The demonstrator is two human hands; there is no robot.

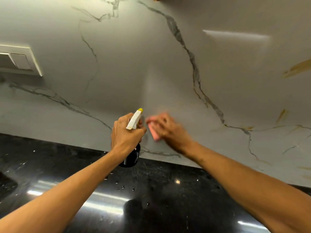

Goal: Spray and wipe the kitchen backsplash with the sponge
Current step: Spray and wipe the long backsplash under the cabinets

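Observation:
The backsplash [151, 64] is a pale marble-look slab with grey and gold veins, filling the upper view. My left hand [126, 133] grips a dark spray bottle [133, 157] with a white trigger head and yellow nozzle [137, 117], nozzle aimed at the wall just above the counter. My right hand [170, 130], blurred by motion, presses a pink sponge [154, 130] flat against the backsplash, right beside the nozzle. Fingers cover most of the sponge.
A glossy black stone countertop [151, 199] with small white specks and droplets runs below the wall. A white switch plate [18, 60] sits on the backsplash at the far left. A dark object shows at the left edge [6, 185].

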